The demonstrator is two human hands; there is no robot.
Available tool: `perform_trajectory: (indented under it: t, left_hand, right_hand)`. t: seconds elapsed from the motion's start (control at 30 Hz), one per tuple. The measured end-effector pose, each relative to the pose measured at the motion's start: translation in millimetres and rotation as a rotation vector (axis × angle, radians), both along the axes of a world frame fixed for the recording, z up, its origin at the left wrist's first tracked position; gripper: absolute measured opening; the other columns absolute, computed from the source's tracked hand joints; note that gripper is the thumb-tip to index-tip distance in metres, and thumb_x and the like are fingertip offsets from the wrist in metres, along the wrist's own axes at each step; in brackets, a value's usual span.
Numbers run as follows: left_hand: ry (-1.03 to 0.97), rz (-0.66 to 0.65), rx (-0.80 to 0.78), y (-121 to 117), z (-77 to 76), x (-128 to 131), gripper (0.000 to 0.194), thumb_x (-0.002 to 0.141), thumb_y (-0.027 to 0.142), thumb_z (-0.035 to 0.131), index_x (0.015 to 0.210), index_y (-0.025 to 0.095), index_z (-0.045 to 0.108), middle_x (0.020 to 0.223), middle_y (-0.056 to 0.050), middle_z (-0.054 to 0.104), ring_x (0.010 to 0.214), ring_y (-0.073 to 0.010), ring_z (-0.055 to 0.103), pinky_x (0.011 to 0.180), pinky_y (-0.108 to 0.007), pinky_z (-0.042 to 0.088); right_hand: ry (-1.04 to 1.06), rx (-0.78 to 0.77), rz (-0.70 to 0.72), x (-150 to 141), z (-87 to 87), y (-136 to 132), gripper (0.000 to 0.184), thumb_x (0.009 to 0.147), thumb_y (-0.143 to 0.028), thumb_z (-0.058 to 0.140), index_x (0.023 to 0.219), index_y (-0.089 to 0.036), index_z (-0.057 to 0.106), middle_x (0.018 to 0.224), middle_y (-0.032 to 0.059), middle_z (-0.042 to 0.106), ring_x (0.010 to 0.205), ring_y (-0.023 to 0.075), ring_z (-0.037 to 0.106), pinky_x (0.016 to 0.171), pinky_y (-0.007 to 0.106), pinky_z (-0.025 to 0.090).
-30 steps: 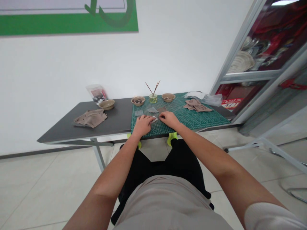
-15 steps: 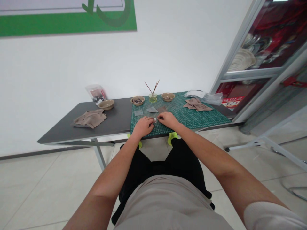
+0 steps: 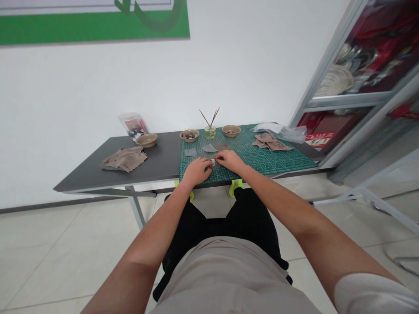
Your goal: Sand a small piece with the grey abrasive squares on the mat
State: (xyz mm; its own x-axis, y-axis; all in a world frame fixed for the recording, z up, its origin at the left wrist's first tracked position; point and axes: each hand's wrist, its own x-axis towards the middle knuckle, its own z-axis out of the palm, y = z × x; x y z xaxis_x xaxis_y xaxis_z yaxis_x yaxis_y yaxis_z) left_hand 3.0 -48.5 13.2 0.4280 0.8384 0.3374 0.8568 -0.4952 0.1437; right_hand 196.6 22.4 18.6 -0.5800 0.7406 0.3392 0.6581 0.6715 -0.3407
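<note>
My left hand [image 3: 197, 170] and my right hand [image 3: 230, 160] rest close together on the green cutting mat [image 3: 278, 159]. Both pinch a small pale piece [image 3: 212, 162] between their fingertips; what it is I cannot make out. Just beyond the hands lie three small flat patches: a grey patch [image 3: 190, 151], a second grey patch [image 3: 208, 148] and a brown patch [image 3: 223, 147].
The dark table [image 3: 160, 163] carries a tan cloth [image 3: 125, 158] at the left, another cloth [image 3: 271, 142] at the right, three small bowls [image 3: 189, 135], a glass jar with sticks [image 3: 210, 131] and a plastic bag [image 3: 132, 126]. A metal-framed cabinet [image 3: 360, 78] stands to the right.
The hands have drawn closer together and the pale piece between them now looks smaller, more bunched. The view has shifted slightly.
</note>
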Motion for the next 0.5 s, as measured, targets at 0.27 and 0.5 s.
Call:
perform_trajectory:
  t: [0.27,0.5]
  left_hand:
    - [0.03,0.009,0.008,-3.1,3.9,2.0,0.028,0.089,0.022,0.05,0.111,0.023,0.068,0.119,-0.006,0.069,0.105,-0.0238,0.061,0.097,-0.04,0.047]
    - [0.033,0.039,-0.02,-5.9,5.9,3.0,0.029,0.089,0.022,0.05,0.113,0.024,0.068,0.115,-0.007,0.069,0.106,-0.0246,0.061,0.096,-0.04,0.046]
  right_hand:
    - [0.045,0.021,0.062,2.5,-3.7,-13.1,0.019,0.089,-0.018,0.063,0.101,-0.02,0.078,0.106,0.0068,0.077,0.104,0.021,0.068,0.095,0.032,0.047]
    - [0.024,-0.003,0.055,0.5,0.8,-14.3,0.017,0.086,-0.018,0.066,0.097,-0.021,0.08,0.102,0.0066,0.078,0.099,0.0214,0.07,0.091,0.031,0.05]
